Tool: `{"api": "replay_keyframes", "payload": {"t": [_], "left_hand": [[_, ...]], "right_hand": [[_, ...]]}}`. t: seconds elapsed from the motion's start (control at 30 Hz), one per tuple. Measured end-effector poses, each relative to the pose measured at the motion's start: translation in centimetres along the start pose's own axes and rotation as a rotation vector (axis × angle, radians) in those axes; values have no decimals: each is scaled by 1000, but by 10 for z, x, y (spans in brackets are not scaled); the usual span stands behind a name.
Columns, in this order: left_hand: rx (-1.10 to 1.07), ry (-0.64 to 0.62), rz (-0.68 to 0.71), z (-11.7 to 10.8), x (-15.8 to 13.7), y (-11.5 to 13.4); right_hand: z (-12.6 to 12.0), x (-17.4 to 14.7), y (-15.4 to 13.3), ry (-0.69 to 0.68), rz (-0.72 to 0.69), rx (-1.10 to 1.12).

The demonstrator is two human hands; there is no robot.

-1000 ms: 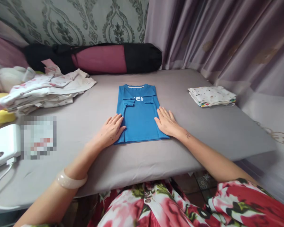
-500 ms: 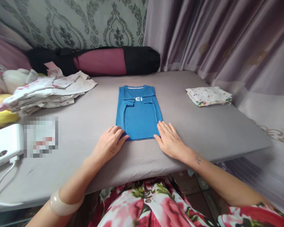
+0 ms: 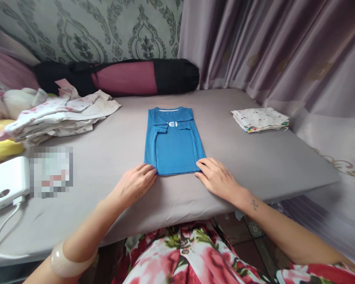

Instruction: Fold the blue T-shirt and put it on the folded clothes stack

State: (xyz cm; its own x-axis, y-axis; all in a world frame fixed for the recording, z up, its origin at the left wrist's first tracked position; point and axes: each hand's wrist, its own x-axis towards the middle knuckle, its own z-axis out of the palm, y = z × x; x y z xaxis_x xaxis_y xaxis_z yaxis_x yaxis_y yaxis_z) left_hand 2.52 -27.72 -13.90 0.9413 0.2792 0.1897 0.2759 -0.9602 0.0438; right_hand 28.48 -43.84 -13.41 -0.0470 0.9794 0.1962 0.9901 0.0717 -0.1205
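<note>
A blue long-sleeved shirt (image 3: 175, 152) lies flat on the grey-covered surface, its collar at the far end. Both sleeves are folded inward across the front and partly cover white lettering. My left hand (image 3: 137, 181) is at the near left corner of the hem, fingers together and closed on the cloth; the fingertips are partly hidden. At the near right corner, my right hand (image 3: 217, 175) has its fingers over the edge and its thumb at the hem, pinching the fabric.
Patterned clothes (image 3: 62, 116) are piled at the left near soft toys (image 3: 6, 138). A white charger (image 3: 10, 181) with a cable sits beside a blurred-out item (image 3: 51, 171). A folded white cloth stack (image 3: 260, 119) lies at the right. Behind is a long maroon-and-black bag (image 3: 126, 77).
My hands have gone from lying flatter on the shirt's lower corners to gripping them. The right hand has shifted slightly outward and nearer to me. The shirt has barely moved.
</note>
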Motion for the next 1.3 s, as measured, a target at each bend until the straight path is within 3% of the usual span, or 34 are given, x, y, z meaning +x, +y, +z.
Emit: {"api": "replay_keyframes", "payload": {"t": [0.13,0.37,0.67,0.8,0.9,1.07,1.3], "left_hand": [[24,-27,-33,0,11,-1],[-29,-25,-223,4,29,-15],[-118,31,-91,9,9,-31],[-179,21,-73,3,1,-36],[-291,20,-189,2,2,-38],[-429,7,-484,-1,13,-39],[-543,102,-607,2,30,-42]], "right_hand": [[-1,3,-4,11,17,-30],[3,16,5,23,63,-27],[3,13,24,16,35,100],[3,12,35,4,-81,162],[-1,16,42,-30,-112,232],[-6,28,47,-7,82,366],[2,43,53,21,262,405]]}}
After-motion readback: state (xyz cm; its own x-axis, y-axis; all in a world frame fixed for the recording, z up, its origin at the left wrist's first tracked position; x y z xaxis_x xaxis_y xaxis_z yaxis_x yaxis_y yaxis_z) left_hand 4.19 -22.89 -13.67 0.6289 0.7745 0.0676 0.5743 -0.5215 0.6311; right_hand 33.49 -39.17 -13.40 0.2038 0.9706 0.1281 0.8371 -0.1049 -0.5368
